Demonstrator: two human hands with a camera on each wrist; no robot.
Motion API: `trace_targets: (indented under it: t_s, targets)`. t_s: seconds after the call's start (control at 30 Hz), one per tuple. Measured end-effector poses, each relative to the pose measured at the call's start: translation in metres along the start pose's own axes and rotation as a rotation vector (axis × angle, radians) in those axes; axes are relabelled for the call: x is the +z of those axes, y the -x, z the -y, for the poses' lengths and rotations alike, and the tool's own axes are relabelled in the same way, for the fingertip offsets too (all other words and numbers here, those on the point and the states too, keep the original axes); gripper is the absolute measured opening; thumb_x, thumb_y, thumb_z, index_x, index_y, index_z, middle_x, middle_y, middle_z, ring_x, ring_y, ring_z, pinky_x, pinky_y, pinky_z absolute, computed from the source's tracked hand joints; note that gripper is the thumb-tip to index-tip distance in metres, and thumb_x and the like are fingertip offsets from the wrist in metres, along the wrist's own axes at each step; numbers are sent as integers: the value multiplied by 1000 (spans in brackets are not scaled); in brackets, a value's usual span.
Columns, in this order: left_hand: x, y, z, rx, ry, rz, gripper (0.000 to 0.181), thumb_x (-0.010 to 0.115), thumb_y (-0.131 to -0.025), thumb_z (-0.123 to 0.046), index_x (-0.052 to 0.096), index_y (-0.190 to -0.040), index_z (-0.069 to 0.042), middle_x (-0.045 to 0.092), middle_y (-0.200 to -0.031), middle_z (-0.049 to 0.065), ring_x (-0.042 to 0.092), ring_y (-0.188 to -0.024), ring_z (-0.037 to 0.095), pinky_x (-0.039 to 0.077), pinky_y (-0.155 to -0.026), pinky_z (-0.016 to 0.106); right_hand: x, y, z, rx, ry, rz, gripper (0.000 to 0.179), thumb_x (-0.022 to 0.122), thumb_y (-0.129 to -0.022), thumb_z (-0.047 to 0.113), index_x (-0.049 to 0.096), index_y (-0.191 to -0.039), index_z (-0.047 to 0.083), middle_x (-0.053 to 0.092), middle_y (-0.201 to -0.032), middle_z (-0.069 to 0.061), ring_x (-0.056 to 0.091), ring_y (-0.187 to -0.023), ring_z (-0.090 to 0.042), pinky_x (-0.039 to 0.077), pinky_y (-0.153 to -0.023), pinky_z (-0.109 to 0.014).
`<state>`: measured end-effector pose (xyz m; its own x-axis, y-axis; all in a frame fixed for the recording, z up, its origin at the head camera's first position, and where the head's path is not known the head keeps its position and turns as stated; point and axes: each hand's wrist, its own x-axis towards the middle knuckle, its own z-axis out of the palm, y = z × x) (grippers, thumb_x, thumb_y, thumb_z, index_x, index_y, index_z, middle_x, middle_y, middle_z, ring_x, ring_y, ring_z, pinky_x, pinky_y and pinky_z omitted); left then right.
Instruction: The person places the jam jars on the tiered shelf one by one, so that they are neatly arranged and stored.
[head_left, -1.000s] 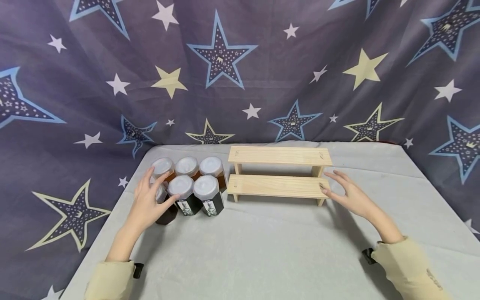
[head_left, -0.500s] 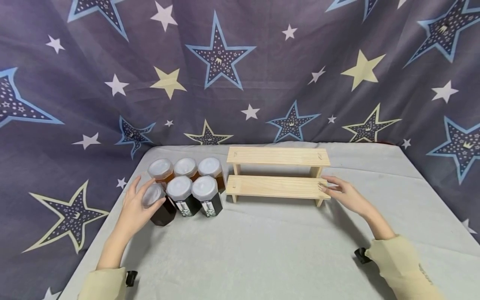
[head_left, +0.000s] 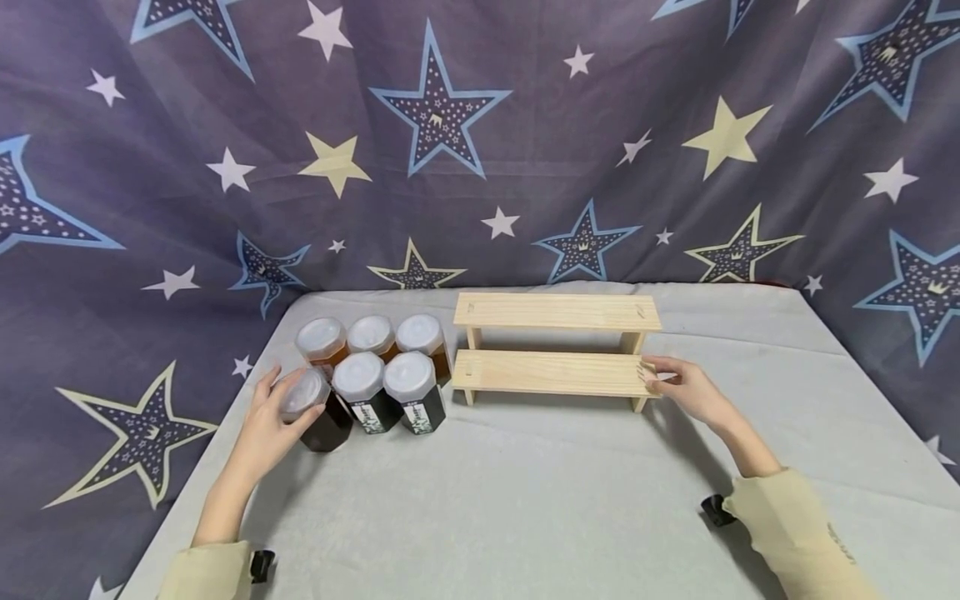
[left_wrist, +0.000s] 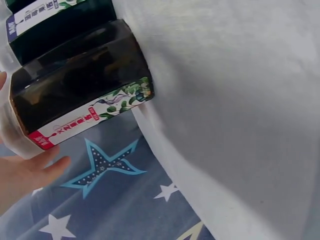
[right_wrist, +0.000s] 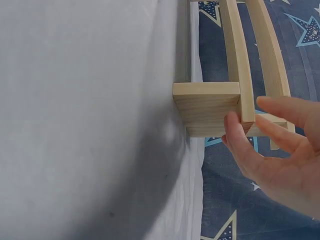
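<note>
At the near left corner of a group of jars, my left hand (head_left: 264, 429) grips a dark hexagonal jar (head_left: 328, 428) by its frosted lid, thumb on one side and fingers on the other. The left wrist view shows this jar (left_wrist: 85, 85) with a white label of red lettering and green leaves, upright on the cloth. My right hand (head_left: 693, 390) pinches the right end of the lower board of a two-tier wooden shelf (head_left: 551, 372). In the right wrist view, fingertips (right_wrist: 233, 122) lie against the board's end, with another finger across its far side.
Two more dark jars (head_left: 414, 392) stand right of the gripped one, and amber jars (head_left: 322, 337) line up behind. The shelf is just right of them. Grey cloth (head_left: 510, 500) covers the table; a star-patterned curtain (head_left: 480, 125) hangs behind and at the left.
My left hand has moved left and nearer from above the jars and closed round the near left jar's lid. My right hand has come in from beside the shelf to its lower board's end.
</note>
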<state>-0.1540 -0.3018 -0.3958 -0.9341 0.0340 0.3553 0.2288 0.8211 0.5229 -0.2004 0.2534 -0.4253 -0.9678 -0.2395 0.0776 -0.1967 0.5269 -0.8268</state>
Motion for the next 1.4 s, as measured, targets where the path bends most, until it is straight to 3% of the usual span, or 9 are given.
trace_targets:
  t_s: [0.2,0.43,0.7,1.0,1.23,1.4]
  targets:
    - [3,3,4,12,15,-9,58,70,-73,-16,46,-124,-1,30,-126,32,32,-113,49,29,-83,61,2,0,-3,32,-17,-4,40,55,-83,0,45,-119,-15,48,-116,-33,56,-72,-8,47,-65,-18]
    - [3,4,8,-4,79,-24,59,73,-71,-13,49,-123,0,40,-112,26,41,-102,40,33,-80,53,2,1,-3,101,-28,-14,39,55,-85,3,47,-120,-11,47,-120,-29,57,-74,-5,47,-65,-19]
    - [2,1,15,-10,90,-22,61,75,-68,-15,50,-123,-5,46,-113,23,43,-102,35,33,-78,48,3,0,-5,138,-62,-34,40,55,-84,4,48,-120,-10,47,-121,-28,55,-74,0,47,-67,-20]
    - [3,-1,16,0,60,-98,59,79,-62,-17,58,-116,-7,52,-104,21,49,-96,34,35,-75,46,4,0,-5,149,-70,-44,40,55,-84,5,48,-120,-9,48,-121,-27,56,-77,-3,48,-69,-23]
    - [4,-4,15,-19,40,-192,56,82,-57,-13,62,-109,-7,56,-96,15,50,-89,25,35,-73,33,4,1,-3,144,-65,-51,38,55,-84,4,48,-119,-10,47,-122,-27,57,-76,-5,47,-66,-20]
    - [-3,-6,7,-30,24,-206,56,82,-58,-17,62,-109,-8,56,-96,15,51,-92,30,35,-77,46,4,2,-4,142,-55,-59,38,55,-84,4,49,-119,-10,47,-122,-27,56,-77,-7,46,-66,-19]
